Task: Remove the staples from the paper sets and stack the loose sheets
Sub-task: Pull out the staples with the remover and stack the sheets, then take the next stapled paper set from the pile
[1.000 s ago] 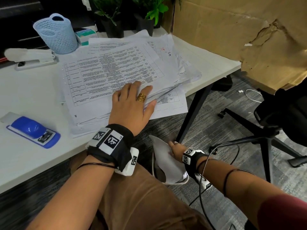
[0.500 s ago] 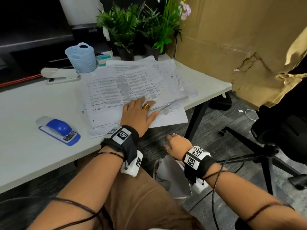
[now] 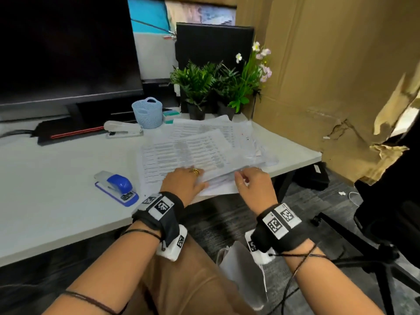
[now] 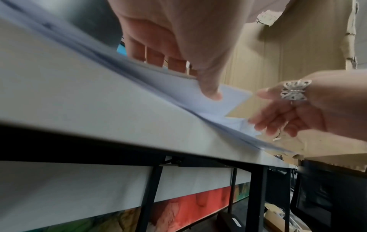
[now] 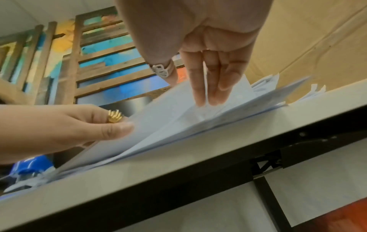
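Observation:
A loose pile of printed paper sheets (image 3: 200, 153) lies on the white table (image 3: 56, 196), overhanging its near edge. My left hand (image 3: 184, 181), with a gold ring, pinches the near edge of the upper sheets (image 5: 158, 119), thumb (image 4: 210, 92) below and fingers on top, and holds them raised. My right hand (image 3: 253, 186) is at the pile's near right corner. Its straight fingers (image 5: 202, 94) touch the underside of the raised sheets, and the ringed thumb (image 4: 264, 94) is just by the paper corner. No staple is visible.
A blue stapler (image 3: 116, 185) sits left of the pile, with a white stapler (image 3: 123, 130) and a pale blue basket (image 3: 147, 112) behind. Potted plants (image 3: 216, 87) and a monitor (image 3: 68, 48) line the back. Cardboard (image 3: 329, 87) walls the right. A white bag (image 3: 245, 269) lies below.
My right hand rose from the white bag under the table to the pile's near corner. My left hand went from lying flat on the pile to pinching its upper sheets.

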